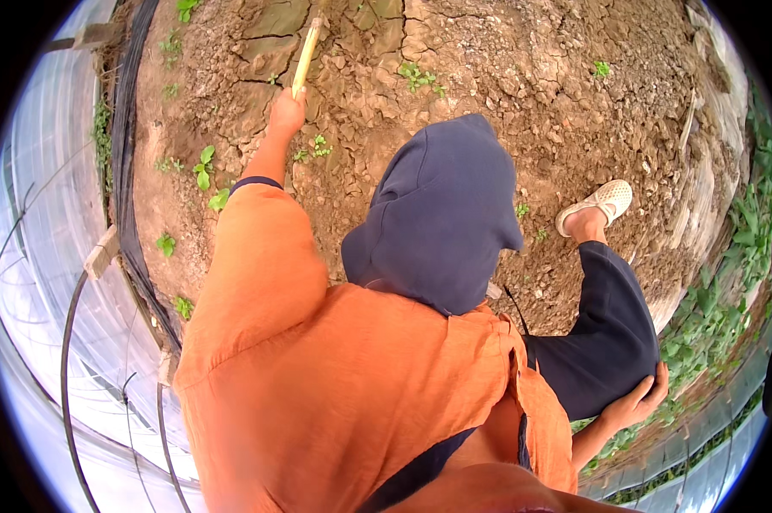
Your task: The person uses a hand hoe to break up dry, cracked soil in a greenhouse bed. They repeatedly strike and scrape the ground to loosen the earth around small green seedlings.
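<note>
My left hand point(288, 114) reaches forward over the soil, its fingers wrapped around a pale yellow wooden handle point(305, 59). The handle slants up toward the top edge of the view, and what kind of tool it belongs to cannot be told. Bare-looking cracked soil point(354, 96) lies under and around it. At the lower right, my right hand point(639, 397) rests against my bent right knee, in dark trousers point(607, 359), with nothing held in its fingers. Dark blue cloth point(437, 211), apparently over my other knee, fills the middle and hides the ground below.
Small green seedlings point(203, 168) and weeds point(417, 77) dot the ground. On the left run a black plastic strip point(129, 128), wooden posts point(102, 251) and clear plastic sheeting point(46, 147). My right foot wears a beige clog point(596, 204). Leafy plants point(706, 320) grow at the right.
</note>
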Action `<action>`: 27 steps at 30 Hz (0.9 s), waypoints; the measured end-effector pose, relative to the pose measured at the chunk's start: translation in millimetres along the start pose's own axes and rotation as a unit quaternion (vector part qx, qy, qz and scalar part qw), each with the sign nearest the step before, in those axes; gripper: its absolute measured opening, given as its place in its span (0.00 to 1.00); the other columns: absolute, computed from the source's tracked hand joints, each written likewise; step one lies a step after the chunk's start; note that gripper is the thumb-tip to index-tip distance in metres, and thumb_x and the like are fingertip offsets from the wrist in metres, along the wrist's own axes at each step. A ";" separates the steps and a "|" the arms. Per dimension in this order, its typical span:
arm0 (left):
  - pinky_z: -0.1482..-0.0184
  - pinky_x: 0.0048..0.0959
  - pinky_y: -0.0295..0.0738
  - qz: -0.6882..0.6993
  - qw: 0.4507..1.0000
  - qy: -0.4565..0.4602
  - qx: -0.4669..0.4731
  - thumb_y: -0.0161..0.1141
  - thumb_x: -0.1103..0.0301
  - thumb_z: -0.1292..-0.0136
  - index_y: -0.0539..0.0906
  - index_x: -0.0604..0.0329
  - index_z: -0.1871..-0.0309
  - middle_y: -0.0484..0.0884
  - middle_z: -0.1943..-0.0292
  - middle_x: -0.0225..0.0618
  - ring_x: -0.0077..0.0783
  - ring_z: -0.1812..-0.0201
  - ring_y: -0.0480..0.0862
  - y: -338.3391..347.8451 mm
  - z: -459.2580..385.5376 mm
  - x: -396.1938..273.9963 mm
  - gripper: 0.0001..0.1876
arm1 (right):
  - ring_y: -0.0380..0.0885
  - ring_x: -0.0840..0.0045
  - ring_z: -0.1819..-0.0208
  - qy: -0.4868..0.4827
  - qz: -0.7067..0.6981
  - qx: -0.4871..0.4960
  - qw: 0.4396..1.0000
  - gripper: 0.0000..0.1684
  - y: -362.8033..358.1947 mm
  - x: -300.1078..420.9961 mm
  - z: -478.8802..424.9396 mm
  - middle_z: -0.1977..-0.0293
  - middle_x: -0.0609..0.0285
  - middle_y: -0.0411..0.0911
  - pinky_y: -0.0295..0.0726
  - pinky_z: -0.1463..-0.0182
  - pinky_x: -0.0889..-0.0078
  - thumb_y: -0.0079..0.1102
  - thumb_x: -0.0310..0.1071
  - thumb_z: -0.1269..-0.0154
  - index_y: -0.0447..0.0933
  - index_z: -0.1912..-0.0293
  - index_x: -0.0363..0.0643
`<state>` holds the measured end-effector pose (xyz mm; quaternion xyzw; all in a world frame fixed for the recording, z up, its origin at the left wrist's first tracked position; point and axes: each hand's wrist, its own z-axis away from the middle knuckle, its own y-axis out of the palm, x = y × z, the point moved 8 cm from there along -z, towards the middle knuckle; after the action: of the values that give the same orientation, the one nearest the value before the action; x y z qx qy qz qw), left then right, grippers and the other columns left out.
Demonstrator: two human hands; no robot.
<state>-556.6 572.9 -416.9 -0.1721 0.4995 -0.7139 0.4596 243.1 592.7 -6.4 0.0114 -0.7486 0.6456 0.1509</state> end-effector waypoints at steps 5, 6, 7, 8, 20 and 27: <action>0.49 0.52 0.75 0.046 0.999 -0.009 -0.011 0.49 0.41 0.28 0.79 0.57 0.49 0.85 0.57 0.56 0.61 0.51 0.83 16.5 63.0 59.4 0.26 | 0.72 0.60 0.37 0.006 -0.021 -0.005 1.000 0.23 1.5 -5.1 1.1 0.41 0.51 0.76 0.65 0.31 0.58 0.46 0.41 0.24 0.77 0.42 0.35; 0.49 0.52 0.75 0.057 0.998 -0.015 -0.007 0.49 0.41 0.28 0.79 0.58 0.50 0.84 0.57 0.57 0.61 0.51 0.82 16.8 67.2 65.4 0.27 | 0.72 0.61 0.37 0.006 -0.024 -0.003 1.000 0.23 1.6 -6.9 1.3 0.41 0.51 0.76 0.65 0.31 0.58 0.47 0.41 0.25 0.77 0.42 0.35; 0.49 0.52 0.75 0.057 0.998 -0.006 -0.015 0.50 0.41 0.28 0.79 0.58 0.50 0.84 0.57 0.57 0.61 0.51 0.83 9.5 67.1 57.0 0.27 | 0.72 0.61 0.37 0.005 -0.027 -0.003 1.000 0.23 1.6 -7.9 1.3 0.41 0.51 0.76 0.65 0.31 0.58 0.47 0.41 0.25 0.77 0.42 0.35; 0.49 0.52 0.75 0.058 0.998 0.004 -0.024 0.50 0.41 0.28 0.80 0.59 0.51 0.84 0.57 0.57 0.61 0.51 0.83 0.1 59.6 45.0 0.27 | 0.72 0.61 0.37 0.005 -0.028 -0.004 1.000 0.23 1.1 -9.4 1.0 0.41 0.52 0.76 0.65 0.31 0.58 0.47 0.41 0.25 0.77 0.42 0.36; 0.50 0.49 0.75 0.107 0.991 -0.068 -0.049 0.50 0.44 0.27 0.80 0.61 0.52 0.85 0.57 0.56 0.59 0.52 0.83 46.2 146.9 76.6 0.25 | 0.73 0.61 0.39 0.012 -0.043 -0.019 0.999 0.23 -1.8 -15.4 7.8 0.41 0.52 0.76 0.67 0.32 0.59 0.47 0.42 0.25 0.78 0.41 0.38; 0.51 0.49 0.75 0.173 0.979 -0.081 -0.077 0.50 0.44 0.28 0.80 0.60 0.54 0.85 0.59 0.53 0.58 0.53 0.83 -17.1 157.9 93.3 0.24 | 0.74 0.62 0.38 0.012 -0.046 -0.028 0.998 0.23 -1.5 -30.1 10.7 0.40 0.53 0.76 0.68 0.33 0.58 0.46 0.43 0.24 0.78 0.40 0.40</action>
<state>-501.9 409.3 -352.2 -0.1756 0.5366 -0.5666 0.6001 269.9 576.7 -13.5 0.0336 -0.7632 0.6168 0.1894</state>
